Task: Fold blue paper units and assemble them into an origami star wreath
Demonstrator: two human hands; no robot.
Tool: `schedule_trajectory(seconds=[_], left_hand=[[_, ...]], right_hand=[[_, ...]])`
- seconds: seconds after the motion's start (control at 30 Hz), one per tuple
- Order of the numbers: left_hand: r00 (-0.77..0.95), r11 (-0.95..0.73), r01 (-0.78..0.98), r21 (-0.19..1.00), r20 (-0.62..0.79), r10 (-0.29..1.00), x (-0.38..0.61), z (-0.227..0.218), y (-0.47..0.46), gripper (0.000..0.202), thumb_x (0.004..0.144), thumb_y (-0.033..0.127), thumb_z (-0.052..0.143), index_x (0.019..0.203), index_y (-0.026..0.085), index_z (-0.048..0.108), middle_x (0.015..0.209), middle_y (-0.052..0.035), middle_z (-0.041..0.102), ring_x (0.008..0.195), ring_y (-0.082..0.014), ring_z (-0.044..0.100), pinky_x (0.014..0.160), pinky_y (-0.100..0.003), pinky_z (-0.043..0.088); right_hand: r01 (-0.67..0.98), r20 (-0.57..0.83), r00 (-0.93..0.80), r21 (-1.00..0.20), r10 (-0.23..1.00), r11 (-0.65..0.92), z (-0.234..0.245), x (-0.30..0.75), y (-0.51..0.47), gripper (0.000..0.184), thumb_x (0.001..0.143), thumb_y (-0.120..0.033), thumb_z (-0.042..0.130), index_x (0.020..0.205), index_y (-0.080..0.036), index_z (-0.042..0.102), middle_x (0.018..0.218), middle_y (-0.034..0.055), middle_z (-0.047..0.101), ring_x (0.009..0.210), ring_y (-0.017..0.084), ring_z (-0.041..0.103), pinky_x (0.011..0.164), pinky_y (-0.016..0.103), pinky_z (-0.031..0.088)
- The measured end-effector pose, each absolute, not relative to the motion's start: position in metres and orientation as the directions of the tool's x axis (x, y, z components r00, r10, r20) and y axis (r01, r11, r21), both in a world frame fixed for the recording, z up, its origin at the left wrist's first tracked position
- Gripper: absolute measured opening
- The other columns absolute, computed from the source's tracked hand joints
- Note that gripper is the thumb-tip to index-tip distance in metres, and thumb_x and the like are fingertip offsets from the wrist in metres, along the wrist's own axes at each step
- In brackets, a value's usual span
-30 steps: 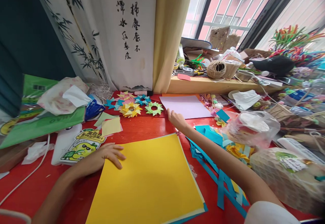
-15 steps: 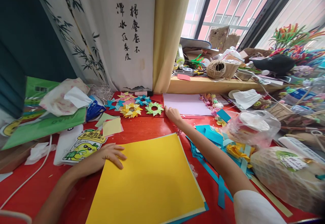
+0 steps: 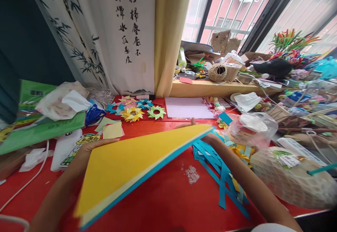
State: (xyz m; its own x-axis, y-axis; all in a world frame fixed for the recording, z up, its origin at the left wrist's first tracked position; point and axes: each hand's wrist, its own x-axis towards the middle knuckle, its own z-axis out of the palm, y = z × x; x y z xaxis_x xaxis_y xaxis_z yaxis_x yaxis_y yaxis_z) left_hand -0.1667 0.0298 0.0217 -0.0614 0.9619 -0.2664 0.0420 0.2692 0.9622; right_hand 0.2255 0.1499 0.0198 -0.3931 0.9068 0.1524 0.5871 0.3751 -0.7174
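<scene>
A stack of paper sheets [image 3: 126, 165], yellow on top with a blue sheet at the bottom, is lifted off the red table [image 3: 168, 197] and tilted. My left hand [image 3: 86, 151] grips its left corner, fingers mostly hidden behind the paper. My right hand [image 3: 200, 133] holds the far right corner; only a fingertip and part of the hand show above the edge. A pale lilac sheet [image 3: 188, 107] lies flat beyond the stack.
Folded paper stars [image 3: 133, 112] in yellow, green, blue and pink lie by the curtain. Blue and yellow paper strips [image 3: 223, 168] are scattered at right, beside plastic bags [image 3: 289, 176]. Green bags and tissues [image 3: 52, 109] sit at left. A cluttered windowsill [image 3: 223, 84] runs behind.
The paper stack was lying flat; both hands have lifted it and tilted it. My right hand left the lilac sheet and came back to the stack's far corner.
</scene>
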Motion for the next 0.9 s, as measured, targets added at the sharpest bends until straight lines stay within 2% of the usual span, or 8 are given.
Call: schedule_trajectory(seconds=[0.07,0.13,0.2,0.33,0.47,0.57,0.67,0.9], left_hand=[[-0.16,0.255,-0.115,0.96,-0.271,0.949,-0.159,0.023,0.031,0.041,0.056,0.023,0.076,0.096,0.023,0.072,0.09,-0.0034,0.075,0.073,-0.0221,0.07,0.058,-0.025,0.056],[-0.226,0.228,-0.162,0.96,-0.261,0.938,-0.152,0.024,0.033,0.041,0.054,0.023,0.078,0.094,0.022,0.07,0.084,-0.0013,0.075,0.067,-0.0189,0.069,0.053,-0.022,0.055],[-0.244,0.236,-0.156,0.959,-0.268,0.932,-0.147,0.025,0.034,0.042,0.052,0.024,0.082,0.092,0.021,0.068,0.083,-0.0008,0.074,0.066,-0.019,0.069,0.053,-0.023,0.056],[-0.165,0.282,-0.114,0.953,-0.297,0.94,-0.144,0.024,0.034,0.041,0.056,0.031,0.085,0.092,0.019,0.069,0.096,-0.0074,0.074,0.081,-0.0266,0.071,0.068,-0.035,0.061],[-0.151,0.18,-0.086,0.98,-0.192,0.97,-0.14,0.019,0.035,0.046,0.061,0.035,0.082,0.103,0.022,0.069,0.115,-0.0084,0.069,0.103,-0.0306,0.066,0.088,-0.042,0.057],[-0.232,0.07,-0.089,0.994,-0.089,0.969,-0.136,0.014,0.037,0.053,0.062,0.036,0.082,0.111,0.025,0.066,0.123,-0.0051,0.065,0.115,-0.0295,0.059,0.1,-0.043,0.05],[-0.293,-0.016,-0.086,0.996,-0.01,0.956,-0.13,0.013,0.037,0.059,0.063,0.037,0.08,0.119,0.028,0.062,0.126,-0.0031,0.063,0.117,-0.0294,0.058,0.1,-0.046,0.049],[-0.345,-0.082,-0.057,0.995,0.058,0.937,-0.122,0.015,0.038,0.05,0.066,0.037,0.079,0.113,0.03,0.065,0.12,0.0,0.067,0.115,-0.0276,0.06,0.102,-0.043,0.049]], right_hand=[[0.496,0.229,-0.327,-0.784,0.917,0.373,0.019,0.222,0.142,0.054,0.094,-0.05,0.036,0.084,-0.011,0.072,0.085,0.004,0.075,0.098,0.017,0.067,0.081,0.026,0.056],[0.379,0.246,-0.293,-0.857,0.924,0.348,0.019,0.214,0.139,0.062,0.094,-0.055,0.027,0.102,-0.012,0.071,0.091,0.0053,0.075,0.106,0.02,0.065,0.085,0.031,0.055],[0.25,0.221,-0.298,-0.921,0.929,0.299,0.02,0.205,0.137,0.053,0.095,-0.054,0.031,0.12,-0.021,0.063,0.106,0.007,0.072,0.106,0.023,0.066,0.087,0.038,0.055],[0.035,0.191,-0.307,-0.977,0.932,0.212,0.018,0.193,0.134,0.05,0.089,-0.048,0.053,0.134,-0.028,0.05,0.127,0.0058,0.062,0.105,0.025,0.065,0.088,0.041,0.055],[-0.111,0.212,-0.28,-0.976,0.936,0.188,0.014,0.191,0.13,0.052,0.087,-0.045,0.056,0.137,-0.032,0.047,0.131,0.0025,0.06,0.11,0.025,0.062,0.094,0.042,0.051],[-0.164,0.227,-0.264,-0.968,0.937,0.188,0.013,0.193,0.128,0.054,0.085,-0.042,0.061,0.136,-0.033,0.047,0.13,0.0012,0.06,0.113,0.024,0.06,0.098,0.041,0.049],[-0.17,0.216,-0.267,-0.97,0.939,0.175,0.012,0.194,0.125,0.056,0.082,-0.039,0.066,0.135,-0.032,0.049,0.128,0.0015,0.062,0.114,0.024,0.06,0.098,0.041,0.048],[-0.169,0.208,-0.225,-0.971,0.952,0.172,0.006,0.195,0.126,0.056,0.079,-0.041,0.069,0.132,-0.03,0.053,0.129,0.002,0.061,0.118,0.025,0.056,0.098,0.041,0.048]])
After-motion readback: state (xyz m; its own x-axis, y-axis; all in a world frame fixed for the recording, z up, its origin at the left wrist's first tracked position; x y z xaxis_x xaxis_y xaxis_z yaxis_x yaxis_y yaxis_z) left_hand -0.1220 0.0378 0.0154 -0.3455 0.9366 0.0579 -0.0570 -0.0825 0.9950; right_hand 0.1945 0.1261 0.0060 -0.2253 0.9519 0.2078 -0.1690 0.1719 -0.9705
